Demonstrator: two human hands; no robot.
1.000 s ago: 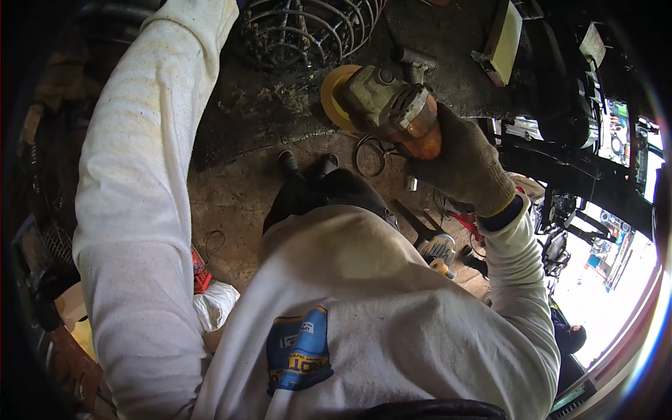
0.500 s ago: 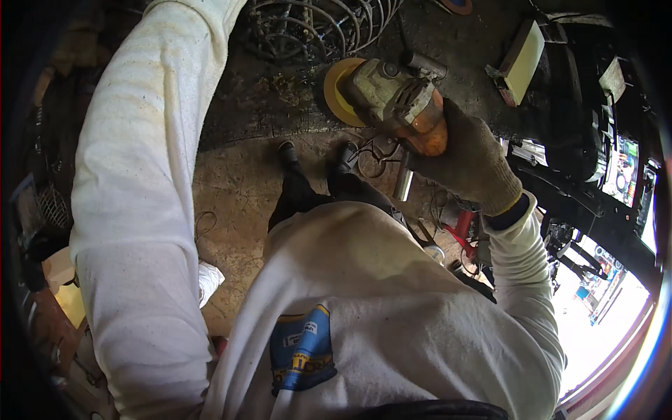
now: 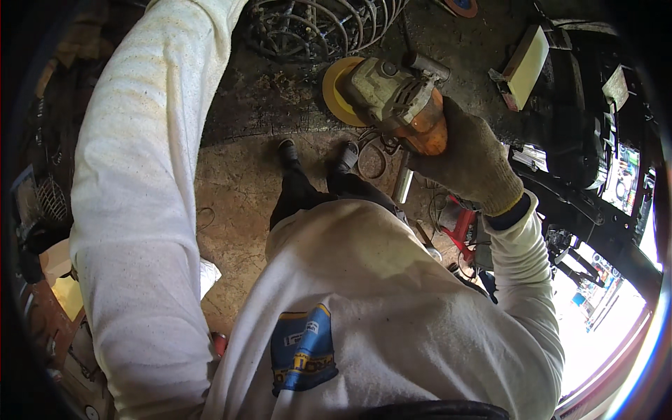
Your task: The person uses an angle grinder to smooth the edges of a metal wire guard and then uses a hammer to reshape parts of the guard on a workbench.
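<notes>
In a worn, dirty knit glove, my right hand [image 3: 469,157] is wrapped round the orange rear part of an angle grinder [image 3: 388,94]. The grinder's grey metal head points left, and a yellowish disc [image 3: 338,89] is fitted on it. My left arm [image 3: 143,189], in a white sleeve, reaches up past the top edge of the picture, so the left hand is out of sight. Just beyond the grinder lies a tangle of curved metal bars [image 3: 315,28] on the dark surface.
A yellow-faced block [image 3: 528,66] lies at the far right, near dark metal framework [image 3: 570,150]. Another disc [image 3: 462,5] shows at the top edge. Below are a coiled cable [image 3: 372,162], a red tool or stand [image 3: 460,229] and my feet on the brown floor [image 3: 234,164].
Hardly anything differs. The grinder stays in my right hand at nearly the same place, and the surroundings have shifted slightly in the view.
</notes>
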